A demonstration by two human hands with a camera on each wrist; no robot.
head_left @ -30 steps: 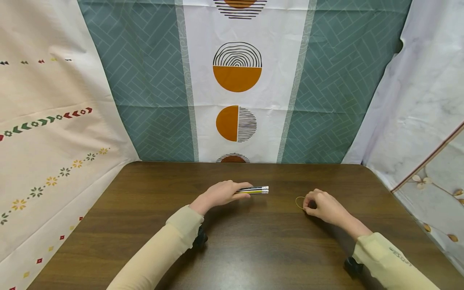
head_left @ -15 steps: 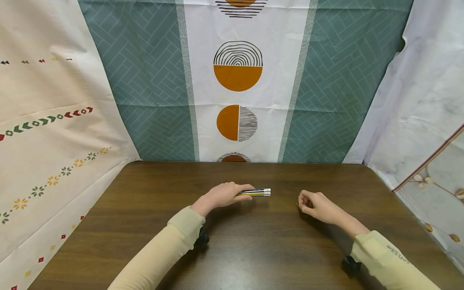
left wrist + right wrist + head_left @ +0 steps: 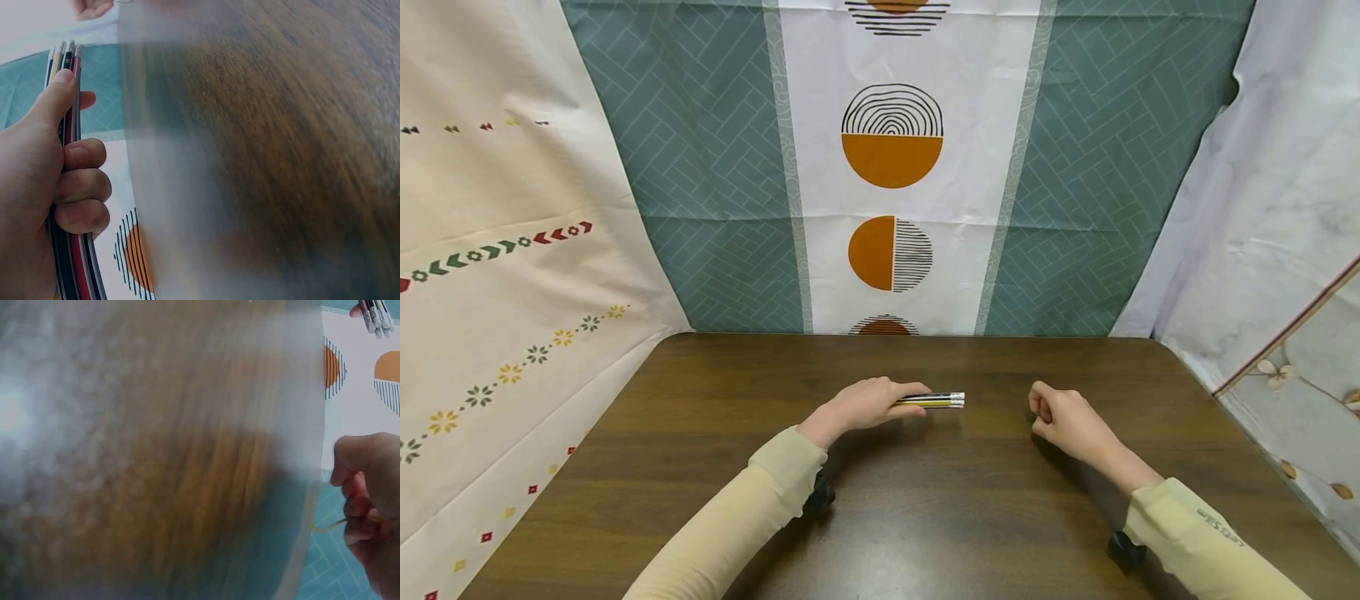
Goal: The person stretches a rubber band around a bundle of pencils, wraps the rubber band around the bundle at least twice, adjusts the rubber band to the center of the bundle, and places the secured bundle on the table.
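My left hand [image 3: 867, 404] grips a bundle of pencils [image 3: 953, 401] above the table, their metal-tipped ends pointing right. In the left wrist view, fingers curl round the pencils [image 3: 78, 269], which are black, red, yellow and grey, and the thumb lies along them. To the right, apart from the bundle, is my right hand [image 3: 1070, 419] with its fingers curled in. A thin yellow rubber band [image 3: 326, 529] extends from those fingers in the right wrist view; part of it is hidden by the hand.
Both hands are over a brown wooden table [image 3: 925, 517]. A patterned curtain [image 3: 895, 275] hangs behind its far edge, with cloths at both sides. Black wrist devices [image 3: 820, 493] show beneath the cuffs.
The right hand went slightly left, then back right, its fingers curling tighter. The rubber band's loop, plain at first, is now hidden in the head view. The left hand and pencils shifted slightly right.
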